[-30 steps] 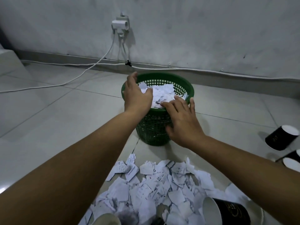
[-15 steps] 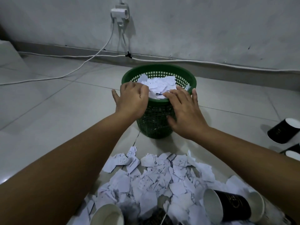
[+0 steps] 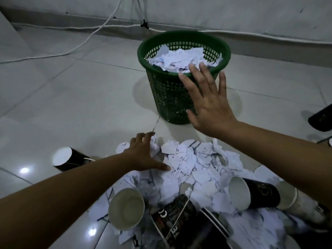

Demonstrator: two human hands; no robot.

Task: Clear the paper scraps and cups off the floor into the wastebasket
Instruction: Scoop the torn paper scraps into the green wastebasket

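A green mesh wastebasket stands on the tiled floor, filled to the rim with white paper scraps. A heap of torn paper scraps lies on the floor in front of it. My left hand rests flat on the heap's left edge, fingers spread. Hovering in front of the wastebasket, my right hand has straight fingers and holds nothing. Black paper cups lie among the scraps: one at right, one near the middle, one at left.
Another black cup lies at the right edge. A crumpled black printed wrapper lies at the bottom. White cables run along the baseboard and across the floor at the back left.
Both hands have left the wastebasket. My left hand dropped down to the scrap heap on the floor; my right hand pulled back and opened wide. The view tilted down.
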